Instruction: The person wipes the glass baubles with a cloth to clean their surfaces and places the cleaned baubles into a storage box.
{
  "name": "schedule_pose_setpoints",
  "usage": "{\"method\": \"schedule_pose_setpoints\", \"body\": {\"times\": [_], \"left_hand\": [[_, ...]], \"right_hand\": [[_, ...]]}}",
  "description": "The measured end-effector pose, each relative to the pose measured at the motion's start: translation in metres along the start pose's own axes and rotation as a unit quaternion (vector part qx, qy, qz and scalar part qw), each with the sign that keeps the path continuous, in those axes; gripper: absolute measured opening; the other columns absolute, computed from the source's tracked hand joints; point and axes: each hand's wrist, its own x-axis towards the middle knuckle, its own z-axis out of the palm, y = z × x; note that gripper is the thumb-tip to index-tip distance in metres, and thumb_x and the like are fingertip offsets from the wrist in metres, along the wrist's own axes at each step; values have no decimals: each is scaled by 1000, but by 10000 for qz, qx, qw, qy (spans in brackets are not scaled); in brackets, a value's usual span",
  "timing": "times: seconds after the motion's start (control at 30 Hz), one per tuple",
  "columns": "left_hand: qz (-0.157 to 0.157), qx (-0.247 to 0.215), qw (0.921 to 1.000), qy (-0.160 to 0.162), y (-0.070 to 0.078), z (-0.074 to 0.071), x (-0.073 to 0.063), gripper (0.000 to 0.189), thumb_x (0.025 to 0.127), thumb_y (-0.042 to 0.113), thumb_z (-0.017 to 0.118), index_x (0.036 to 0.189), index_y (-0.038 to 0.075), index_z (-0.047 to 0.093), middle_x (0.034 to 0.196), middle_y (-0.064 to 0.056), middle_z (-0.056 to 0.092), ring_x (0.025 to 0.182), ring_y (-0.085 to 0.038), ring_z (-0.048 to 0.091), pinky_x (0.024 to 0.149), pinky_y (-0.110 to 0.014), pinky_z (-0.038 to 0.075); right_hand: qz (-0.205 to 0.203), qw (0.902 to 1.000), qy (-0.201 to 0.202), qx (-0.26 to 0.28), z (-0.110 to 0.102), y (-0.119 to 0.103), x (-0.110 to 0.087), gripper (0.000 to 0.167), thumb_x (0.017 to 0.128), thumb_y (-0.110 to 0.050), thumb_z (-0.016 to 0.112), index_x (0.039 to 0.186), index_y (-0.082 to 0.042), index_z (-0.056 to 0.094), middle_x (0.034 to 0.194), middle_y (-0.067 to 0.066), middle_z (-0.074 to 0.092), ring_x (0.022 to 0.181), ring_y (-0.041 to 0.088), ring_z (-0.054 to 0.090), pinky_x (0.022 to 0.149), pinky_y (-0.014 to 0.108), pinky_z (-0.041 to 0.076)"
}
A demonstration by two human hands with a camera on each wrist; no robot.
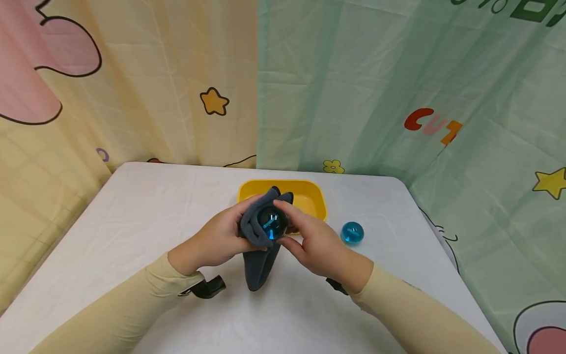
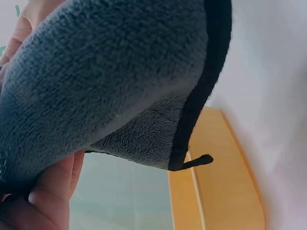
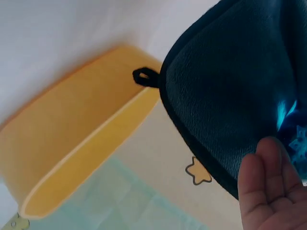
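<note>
A dark grey cloth (image 1: 256,273) with black edging is bunched round a clear blue ball (image 1: 272,223), above the middle of the table. My left hand (image 1: 216,238) grips the cloth from the left, wrapped against the ball's side. From the right, thumb and fingers of my right hand (image 1: 320,243) hold the ball at its edge. One end of the cloth hangs down toward me. In the left wrist view the fuzzy cloth (image 2: 110,81) covers much of the left hand. The right wrist view has the ball (image 3: 300,143) partly cut off beside the fingertips (image 3: 268,148).
Just beyond the hands stands a yellow tray (image 1: 317,199), partly hidden by the cloth. A second clear blue ball (image 1: 352,233) lies on the white-covered table (image 1: 185,196), right of the tray. Printed curtains (image 1: 309,88) hang behind the table.
</note>
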Motion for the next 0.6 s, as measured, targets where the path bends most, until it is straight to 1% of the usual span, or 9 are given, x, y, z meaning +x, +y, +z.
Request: {"method": "schedule_pose_setpoints", "body": {"times": [0.1, 0.17, 0.23, 0.3, 0.37, 0.43, 0.47, 0.53, 0.6], "left_hand": [[-10, -133, 9999, -37, 1, 0, 0, 85, 85, 3, 87, 157, 24, 47, 153, 1, 57, 137, -22, 59, 106, -41, 57], [-63, -172, 9998, -42, 1, 0, 0, 86, 85, 3, 87, 158, 23, 46, 155, 1, 55, 138, -22, 57, 106, -40, 57], [-109, -179, 9998, -29, 2, 1, 0, 86, 85, 3, 86, 158, 23, 45, 155, 0, 55, 139, -23, 57, 107, -41, 57], [-162, -172, 9997, -4, 3, 1, 0, 86, 85, 2, 86, 158, 23, 45, 154, 0, 56, 138, -23, 58, 106, -43, 57], [-189, -70, 9998, 40, 3, 2, 0, 86, 85, 3, 87, 158, 23, 46, 152, 0, 58, 137, -24, 58, 106, -44, 58], [-194, 24, 9998, 62, 3, 2, 0, 87, 84, 4, 87, 158, 23, 46, 153, 0, 58, 138, -23, 58, 106, -45, 57], [-177, 64, 9998, 59, 3, 2, 0, 87, 84, 4, 87, 158, 22, 46, 153, 0, 57, 138, -23, 58, 106, -45, 57], [-135, 177, 9997, 79, 2, 2, -1, 87, 84, 4, 88, 158, 23, 46, 153, 1, 57, 139, -22, 57, 107, -46, 57], [-96, 178, 9998, 83, 2, 1, 0, 87, 84, 3, 87, 157, 24, 46, 154, 2, 57, 139, -22, 57, 107, -47, 57]], "right_hand": [[-74, 9992, -72, -393, -2, 0, 1, 74, 97, -15, 76, 162, -18, 38, 141, 7, 68, 112, 21, 73, 99, 39, 61], [114, 9995, -107, -274, -1, 1, 1, 73, 97, -17, 77, 161, -18, 39, 133, 5, 71, 106, 19, 73, 93, 34, 63], [467, 9982, -142, 336, 1, 2, 1, 70, 99, -19, 75, 159, -15, 40, 116, 5, 75, 95, 18, 73, 84, 30, 63], [830, 9915, -91, 1001, 4, 2, 1, 65, 101, -22, 72, 158, -12, 41, 100, 4, 75, 85, 17, 70, 74, 26, 61], [1008, 9858, 61, 1339, 7, 3, 1, 62, 102, -25, 72, 155, -8, 45, 90, 3, 72, 80, 16, 67, 70, 24, 58], [923, 9881, 173, 1220, 8, 2, 0, 63, 102, -28, 72, 154, -5, 46, 95, 3, 74, 85, 16, 69, 72, 23, 59], [819, 9914, 214, 996, 8, 2, 0, 67, 101, -29, 73, 156, -5, 44, 99, 2, 74, 87, 15, 69, 71, 23, 59], [524, 9968, 213, 559, 8, 2, -1, 76, 99, -28, 75, 161, -8, 37, 115, 4, 75, 97, 15, 71, 80, 24, 62], [278, 9992, 97, 259, 6, 1, -1, 81, 99, -23, 75, 165, -12, 28, 127, 7, 72, 105, 17, 73, 88, 29, 63]]}}
